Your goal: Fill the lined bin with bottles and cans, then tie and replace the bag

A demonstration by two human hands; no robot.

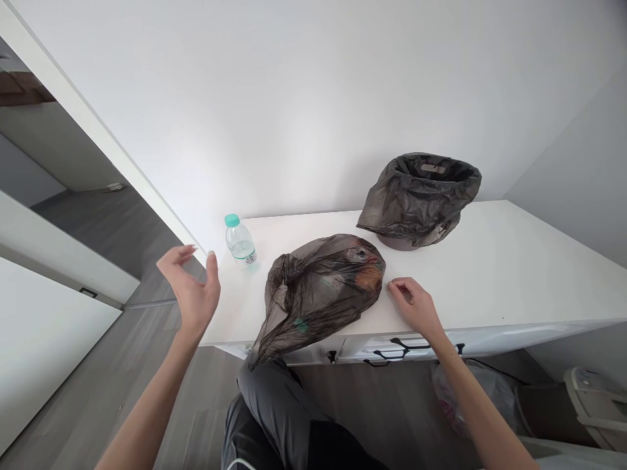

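Observation:
My left hand [193, 287] is raised to the left of the white cabinet top, its thumb and fingers spread apart and nothing between them. My right hand [414, 303] is at the cabinet top with its fingers curled together, just right of a filled dark plastic bag [328, 287]. No object shows in those fingers. The see-through bag lies on its side, with brown, orange and green contents at its bulging right end. Its gathered loose end hangs over the front edge. Behind it stands a bin [399, 243] with a dark bag liner [416, 202] folded over its rim.
A small clear bottle [242, 247] with a teal cap stands at the left end of the white cabinet top [529, 274]. Black handles [406, 346] stick out from the drawer fronts. My legs [279, 411] are below the front edge. A light-coloured bin [597, 398] sits at lower right.

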